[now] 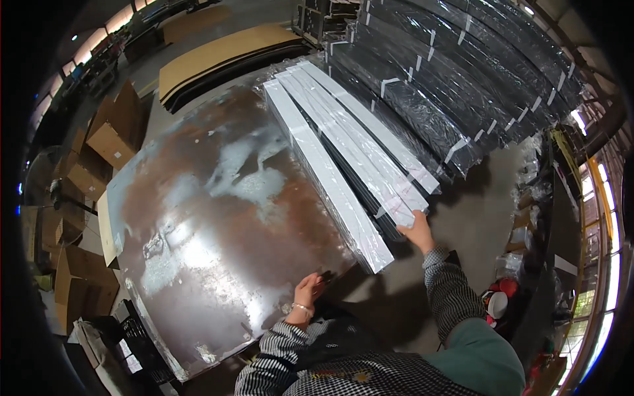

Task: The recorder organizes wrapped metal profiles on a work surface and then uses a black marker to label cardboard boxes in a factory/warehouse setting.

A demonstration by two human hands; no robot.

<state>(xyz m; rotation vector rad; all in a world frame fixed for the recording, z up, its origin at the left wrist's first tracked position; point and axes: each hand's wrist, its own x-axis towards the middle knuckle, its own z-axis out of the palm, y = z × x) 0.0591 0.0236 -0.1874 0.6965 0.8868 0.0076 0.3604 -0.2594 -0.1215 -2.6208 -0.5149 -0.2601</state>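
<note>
My right hand [417, 232] is closed on the near end of a long white plastic-wrapped bar [356, 148], thumb on top and the other fingers mostly hidden. Alongside it lie another white wrapped bar [317, 162] to the left and a third [376, 122] to the right, with dark strips showing in the gap on the left. My left hand [308, 292] hovers by the near edge of the worn metal-topped table [198, 317]. Its fingers are curled, and something small and dark shows at their tips, too unclear to name.
Black plastic-wrapped bundles [422, 72] are stacked high at the back right. Behind the table lies a stack of brown boards [224, 59]. Open cardboard boxes [115, 129] stand along the left. On the right, a red and white object [498, 303] sits low near my right arm.
</note>
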